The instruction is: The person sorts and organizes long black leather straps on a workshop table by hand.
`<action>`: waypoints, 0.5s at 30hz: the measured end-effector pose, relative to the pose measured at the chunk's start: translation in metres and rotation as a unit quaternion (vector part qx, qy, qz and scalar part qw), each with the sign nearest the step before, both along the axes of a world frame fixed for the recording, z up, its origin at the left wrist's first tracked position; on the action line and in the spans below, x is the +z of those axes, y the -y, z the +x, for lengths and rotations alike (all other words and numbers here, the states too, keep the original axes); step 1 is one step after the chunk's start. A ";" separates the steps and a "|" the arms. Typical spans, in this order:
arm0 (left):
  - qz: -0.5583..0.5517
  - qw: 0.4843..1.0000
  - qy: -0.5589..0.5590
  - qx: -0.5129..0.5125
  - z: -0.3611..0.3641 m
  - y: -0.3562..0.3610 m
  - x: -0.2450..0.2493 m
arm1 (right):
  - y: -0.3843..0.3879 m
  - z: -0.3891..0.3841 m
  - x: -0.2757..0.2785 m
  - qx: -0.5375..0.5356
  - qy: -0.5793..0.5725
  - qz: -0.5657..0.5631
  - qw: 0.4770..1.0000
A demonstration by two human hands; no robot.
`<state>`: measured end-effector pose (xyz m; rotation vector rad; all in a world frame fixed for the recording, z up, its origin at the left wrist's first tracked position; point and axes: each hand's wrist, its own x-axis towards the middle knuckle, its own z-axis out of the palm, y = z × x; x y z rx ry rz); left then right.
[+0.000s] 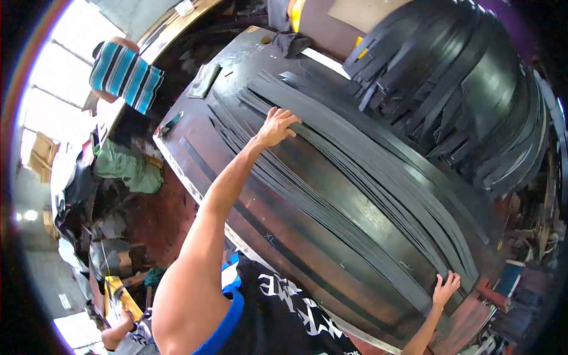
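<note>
Long, thin dark strips (pixel 378 151), which look like rubber, lie in a bundle along the dark table (pixel 355 204). My left hand (pixel 276 127) has its fingers curled over the edge of this bundle near its far left end. At the lower right end, my right hand (pixel 447 287) grips the same bundle, thumb and fingers bent around its edge. The fingertips of both hands are partly hidden. A second, looser group of strips (pixel 319 207) stretches across the table nearer to my body, apart from my hands.
A big heap of dark strips (pixel 449 77) rises behind the table. A folded cloth (pixel 204 81) and a small tool (pixel 170 123) lie at the left end. A person in a striped shirt (pixel 126 74) is at the upper left; another person's arm (pixel 120 330) shows at the lower left.
</note>
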<state>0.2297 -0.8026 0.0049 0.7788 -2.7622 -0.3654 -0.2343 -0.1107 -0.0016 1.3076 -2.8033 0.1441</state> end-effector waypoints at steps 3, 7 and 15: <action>-0.013 1.000 0.000 0.007 0.000 0.000 -0.004 | 0.013 0.000 0.006 -0.016 -0.030 0.010 0.999; 0.008 0.999 -0.024 0.022 0.004 -0.001 0.004 | 0.029 0.008 0.013 -0.034 -0.031 -0.031 0.998; -0.026 0.996 -0.076 0.042 0.008 -0.004 -0.002 | 0.059 0.043 0.021 -0.076 -0.066 -0.054 0.993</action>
